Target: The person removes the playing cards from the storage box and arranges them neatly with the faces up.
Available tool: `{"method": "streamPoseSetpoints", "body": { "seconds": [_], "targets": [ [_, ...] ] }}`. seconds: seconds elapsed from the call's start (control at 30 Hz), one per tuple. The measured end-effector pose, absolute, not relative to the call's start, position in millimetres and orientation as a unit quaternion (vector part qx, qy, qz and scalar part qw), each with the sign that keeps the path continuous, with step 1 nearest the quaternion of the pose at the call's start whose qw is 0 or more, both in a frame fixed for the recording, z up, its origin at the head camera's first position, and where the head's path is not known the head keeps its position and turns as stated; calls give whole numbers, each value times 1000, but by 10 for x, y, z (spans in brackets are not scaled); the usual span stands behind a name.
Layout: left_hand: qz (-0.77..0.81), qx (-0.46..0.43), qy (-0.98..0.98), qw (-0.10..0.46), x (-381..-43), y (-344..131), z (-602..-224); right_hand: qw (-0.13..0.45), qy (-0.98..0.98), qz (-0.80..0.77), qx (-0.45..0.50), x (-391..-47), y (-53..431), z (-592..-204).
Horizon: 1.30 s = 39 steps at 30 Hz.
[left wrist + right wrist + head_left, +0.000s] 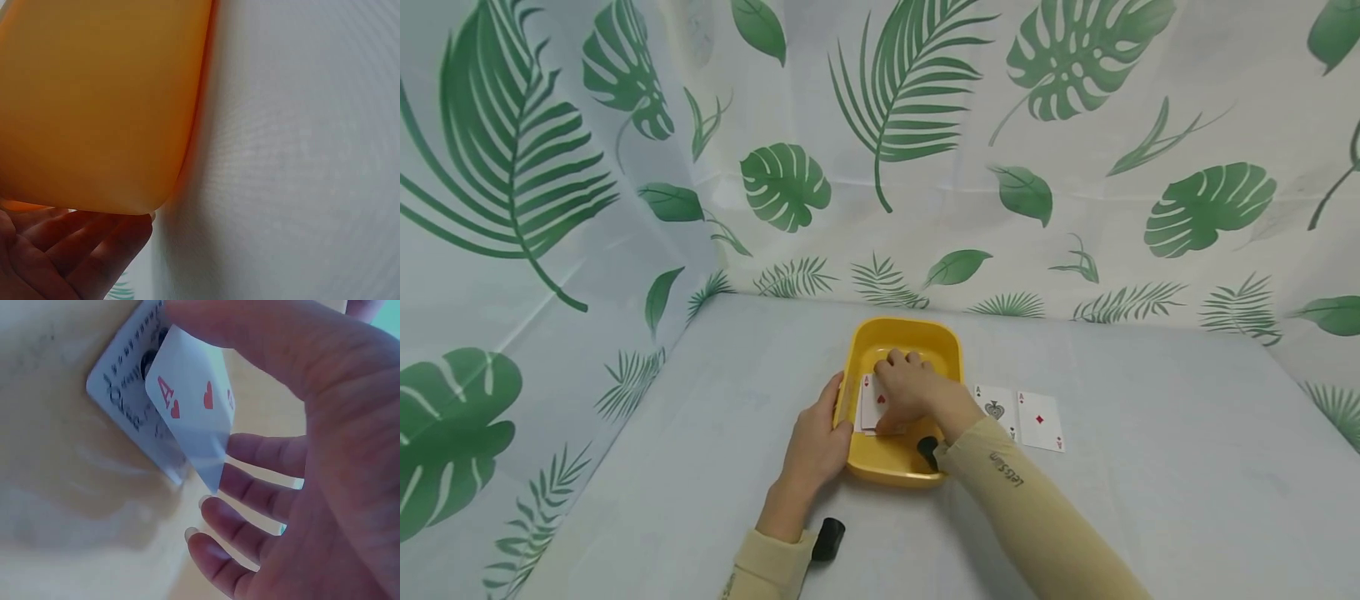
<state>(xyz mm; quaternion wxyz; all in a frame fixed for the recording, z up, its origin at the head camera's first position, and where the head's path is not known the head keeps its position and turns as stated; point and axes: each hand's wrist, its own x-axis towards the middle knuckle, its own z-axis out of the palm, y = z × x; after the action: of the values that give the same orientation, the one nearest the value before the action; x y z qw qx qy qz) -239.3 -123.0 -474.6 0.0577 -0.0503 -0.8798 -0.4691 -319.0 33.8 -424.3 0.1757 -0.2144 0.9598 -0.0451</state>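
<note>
A yellow plastic tray (pixel 891 479) stands on the pale tabletop. My left hand (pixel 818 437) rests against the tray's left side; in the left wrist view its fairly straight fingers (pixel 103 250) touch the outer wall (pixel 100 112). Reaching into the tray, my right hand (pixel 910 392) holds an ace of hearts playing card (pixel 194 394) by its edges, thumb on one side and fingertips on the other. The card is tilted and bowed over another card with black print (pixel 128 406) on the tray floor. The right hand covers part of the ace in the head view.
Right of the tray lie an ace of spades (pixel 995 408), partly hidden by the tray and forearm, and an ace of diamonds (pixel 1041 421). A white cloth with green leaf prints (pixel 940 183) hangs behind the table and along its left side.
</note>
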Motion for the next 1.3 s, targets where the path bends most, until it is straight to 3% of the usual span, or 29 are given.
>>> {"method": "streamPoseSetpoints", "body": {
  "seconds": [0.83,1.3],
  "targets": [
    [-467,-42,-882,49,-2391,-1213,-4750,144,958,-91,-230,-3139,573,-3906],
    [-469,-37,-881,57,-2391,-1201,-4765,104,955,-163,-225,-2973,1107,-3614]
  ]
}}
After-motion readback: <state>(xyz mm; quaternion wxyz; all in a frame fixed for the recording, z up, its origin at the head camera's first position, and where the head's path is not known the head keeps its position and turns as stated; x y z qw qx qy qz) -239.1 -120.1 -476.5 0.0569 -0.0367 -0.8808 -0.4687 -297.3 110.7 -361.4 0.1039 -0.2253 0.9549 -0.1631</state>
